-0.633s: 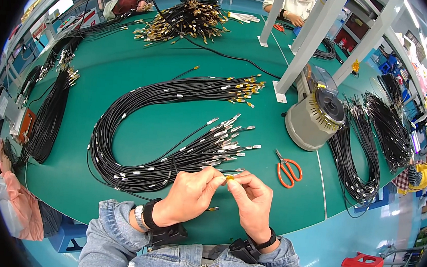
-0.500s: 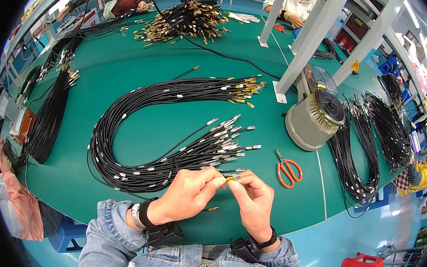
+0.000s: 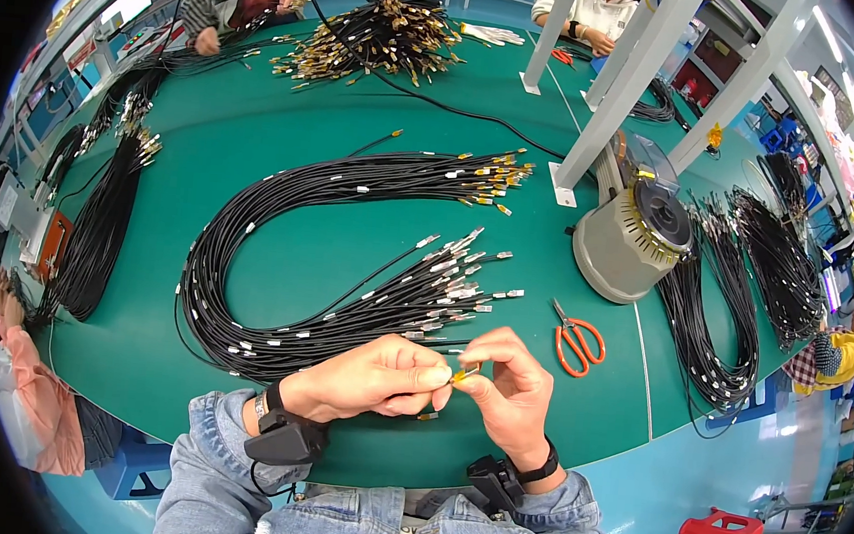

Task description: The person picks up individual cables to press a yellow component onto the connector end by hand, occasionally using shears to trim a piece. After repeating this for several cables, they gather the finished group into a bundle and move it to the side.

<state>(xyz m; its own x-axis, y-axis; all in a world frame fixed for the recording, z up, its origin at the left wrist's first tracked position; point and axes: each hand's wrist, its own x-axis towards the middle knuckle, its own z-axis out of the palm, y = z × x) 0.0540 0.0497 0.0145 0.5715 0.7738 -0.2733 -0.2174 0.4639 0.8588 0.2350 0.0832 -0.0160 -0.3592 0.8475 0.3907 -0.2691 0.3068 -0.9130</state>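
Observation:
Close to the table's front edge, my left hand [image 3: 386,372] pinches a black cable just behind its yellow-wrapped end [image 3: 463,372]. My right hand [image 3: 510,389] meets it from the other side, thumb and curled forefinger closed on that yellow end. The fingers hide most of this cable. Just beyond my hands lies a thick bundle of black cables [image 3: 208,270], curved in a U. Its upper ends carry yellow wraps; the lower ones are silver and white. Orange-handled cutters [image 3: 579,345] rest on the table right of my right hand.
A grey round tape dispenser [image 3: 621,247] stands right, beside white metal posts [image 3: 598,130]. More cable bundles lie at the left [image 3: 98,241] and right [image 3: 734,321]. A cable pile [image 3: 384,43] and white glove [image 3: 490,34] are at the back. Other people work around the table.
My left hand has rolled over and shifted slightly left. The yellow end shows more between my fingers. My right forefinger is more arched. At the far left, another person's hand has come down toward the cables.

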